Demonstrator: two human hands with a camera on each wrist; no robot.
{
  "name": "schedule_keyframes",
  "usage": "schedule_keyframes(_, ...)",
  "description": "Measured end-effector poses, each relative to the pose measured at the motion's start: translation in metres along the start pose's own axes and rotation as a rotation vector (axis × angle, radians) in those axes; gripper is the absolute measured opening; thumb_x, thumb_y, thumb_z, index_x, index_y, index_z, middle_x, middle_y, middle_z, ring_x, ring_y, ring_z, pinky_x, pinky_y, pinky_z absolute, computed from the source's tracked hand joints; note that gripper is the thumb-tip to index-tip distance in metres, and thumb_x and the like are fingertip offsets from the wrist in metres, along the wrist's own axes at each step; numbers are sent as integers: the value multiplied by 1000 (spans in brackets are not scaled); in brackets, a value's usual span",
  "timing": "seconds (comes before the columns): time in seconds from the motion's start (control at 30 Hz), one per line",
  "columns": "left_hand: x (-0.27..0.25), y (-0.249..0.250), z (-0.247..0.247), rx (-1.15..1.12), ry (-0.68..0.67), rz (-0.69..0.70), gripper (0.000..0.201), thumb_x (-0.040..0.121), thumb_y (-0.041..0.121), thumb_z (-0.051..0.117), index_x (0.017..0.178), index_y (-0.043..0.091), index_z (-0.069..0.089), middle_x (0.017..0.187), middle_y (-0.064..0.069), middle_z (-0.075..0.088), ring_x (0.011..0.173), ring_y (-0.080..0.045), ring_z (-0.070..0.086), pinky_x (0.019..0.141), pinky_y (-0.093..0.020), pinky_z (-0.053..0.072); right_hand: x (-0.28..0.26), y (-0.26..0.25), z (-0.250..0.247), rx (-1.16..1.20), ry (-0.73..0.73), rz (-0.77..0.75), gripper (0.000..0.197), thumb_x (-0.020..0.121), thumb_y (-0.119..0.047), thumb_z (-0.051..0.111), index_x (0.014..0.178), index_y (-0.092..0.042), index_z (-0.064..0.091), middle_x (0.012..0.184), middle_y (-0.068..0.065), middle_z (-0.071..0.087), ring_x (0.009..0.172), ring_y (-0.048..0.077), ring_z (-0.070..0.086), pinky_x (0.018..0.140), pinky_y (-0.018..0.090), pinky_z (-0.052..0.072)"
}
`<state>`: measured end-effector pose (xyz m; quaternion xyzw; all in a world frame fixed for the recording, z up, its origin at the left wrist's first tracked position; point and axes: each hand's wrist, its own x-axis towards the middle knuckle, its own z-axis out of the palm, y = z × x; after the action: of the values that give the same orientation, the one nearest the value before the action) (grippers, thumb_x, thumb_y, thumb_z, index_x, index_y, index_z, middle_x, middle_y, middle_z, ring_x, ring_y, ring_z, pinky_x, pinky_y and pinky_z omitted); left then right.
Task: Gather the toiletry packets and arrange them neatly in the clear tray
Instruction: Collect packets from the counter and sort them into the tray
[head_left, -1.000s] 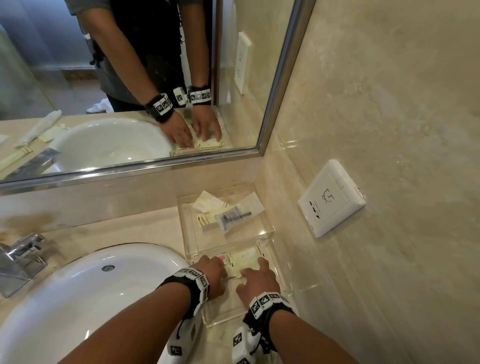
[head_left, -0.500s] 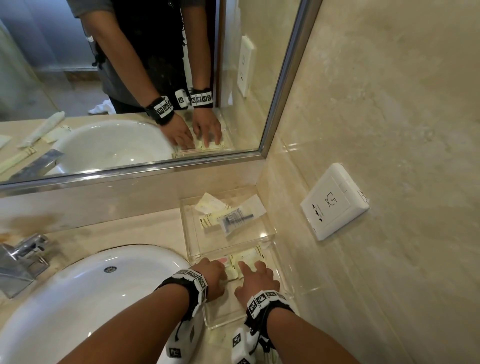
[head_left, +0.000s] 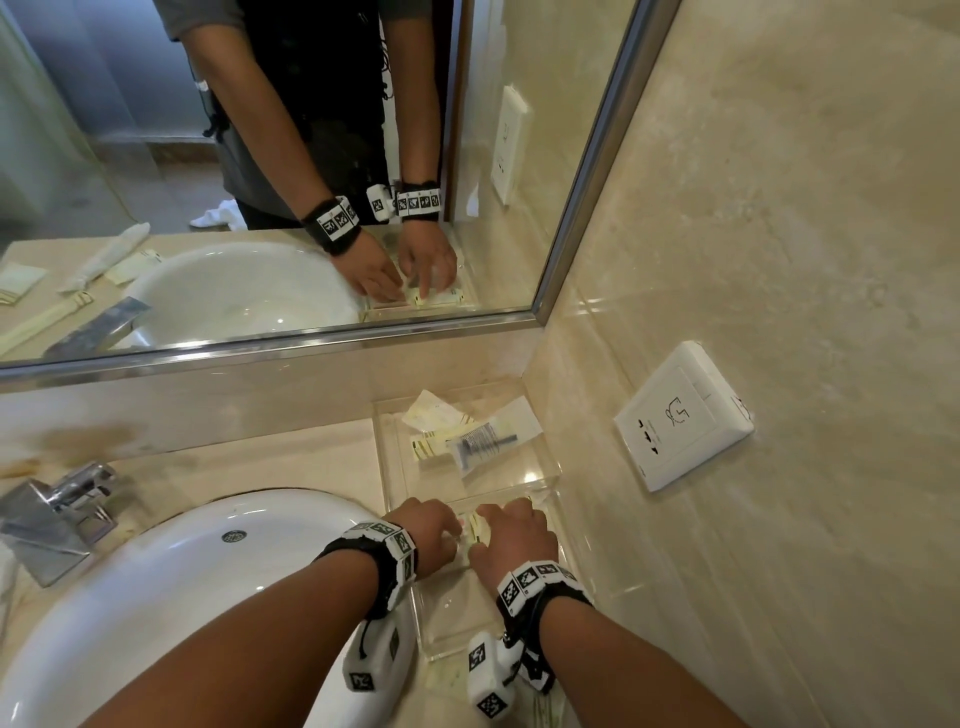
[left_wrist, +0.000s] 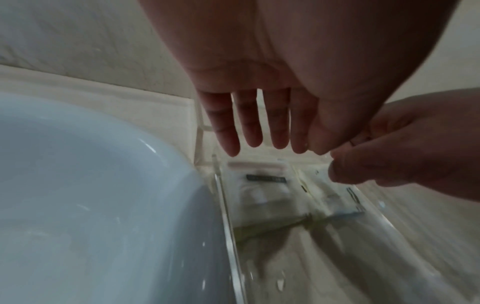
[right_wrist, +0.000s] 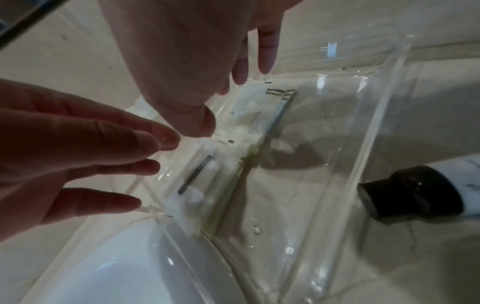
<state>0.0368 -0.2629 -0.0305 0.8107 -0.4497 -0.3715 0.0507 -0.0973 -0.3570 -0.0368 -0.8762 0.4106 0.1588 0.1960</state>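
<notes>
Two toiletry packets lie side by side at the far end of the near clear tray (head_left: 457, 623): a white one with a pink top edge (left_wrist: 262, 191) and a cream one (left_wrist: 335, 195). My left hand (head_left: 447, 525) hovers over the white packet (right_wrist: 202, 181) with straight, spread fingers (left_wrist: 249, 127). My right hand (head_left: 498, 519) reaches over the cream packet (right_wrist: 259, 107), thumb tip (right_wrist: 205, 125) down on it and fingers at its far edge. A second clear tray (head_left: 395, 467) behind holds several more packets (head_left: 467, 441), untouched.
The white sink basin (head_left: 182, 597) borders the tray on the left, the faucet (head_left: 62, 514) beyond it. The marble wall with a socket (head_left: 680, 415) stands close on the right. A black-capped bottle (right_wrist: 410, 193) lies right of the tray. The mirror (head_left: 311, 182) shows more packets left of the sink.
Both hands have drawn closer together over the two packets in the near tray, covering more of them. The right hand's fingers have slid forward onto the cream packet.
</notes>
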Motion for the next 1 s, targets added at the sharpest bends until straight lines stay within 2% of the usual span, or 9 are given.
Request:
schedule_keyframes(0.07,1,-2,-9,-29,57,-14,35,87,41,53,120,35,64,130,6,60,117,-18,56,101,-36,46,3,-6,-5,95,76,-32,51,88,-39,58,138,-38,51,139,-1,44,127,21,42,102,36,43)
schedule_keyframes(0.13,2,-5,-17,-44,120,-26,34,92,35,54,124,31,63,132,5,58,119,-17,57,101,-34,46,6,-11,-9,162,92,-60,49,89,-37,59,138,-37,51,140,-5,43,128,18,42,102,33,44)
schedule_keyframes(0.3,3,-17,-30,-94,184,-77,34,90,31,53,122,31,63,131,6,60,112,-16,61,97,-35,50,12,-25,-17,228,99,-133,49,90,-30,57,138,-36,49,146,-12,35,124,11,45,97,32,47)
schedule_keyframes(0.47,11,-29,-47,-80,261,-119,35,90,32,54,125,30,61,136,2,53,118,-20,57,99,-36,48,25,-41,-25,175,78,-190,56,91,-28,56,145,-34,44,162,-11,15,139,17,35,106,37,43)
schedule_keyframes(0.67,30,-38,-64,-56,291,-184,48,88,33,56,136,30,51,145,-1,41,127,-27,47,106,-39,42,38,-55,-32,-14,-26,-237,57,90,-29,58,143,-34,39,165,-9,0,135,27,38,103,40,45)
schedule_keyframes(0.83,47,-36,-72,-7,278,-178,54,89,29,53,142,28,43,150,-3,35,131,-32,39,108,-41,39,46,-52,-31,-108,-64,-218,62,90,-29,56,148,-37,34,164,-5,6,127,28,44,99,41,46)
schedule_keyframes(1.0,65,-32,-75,19,273,-162,55,88,27,53,142,29,41,155,-3,28,137,-33,30,110,-45,38,48,-45,-27,-44,-58,-201,64,88,-31,59,148,-35,36,162,-5,11,132,26,42,107,40,42)
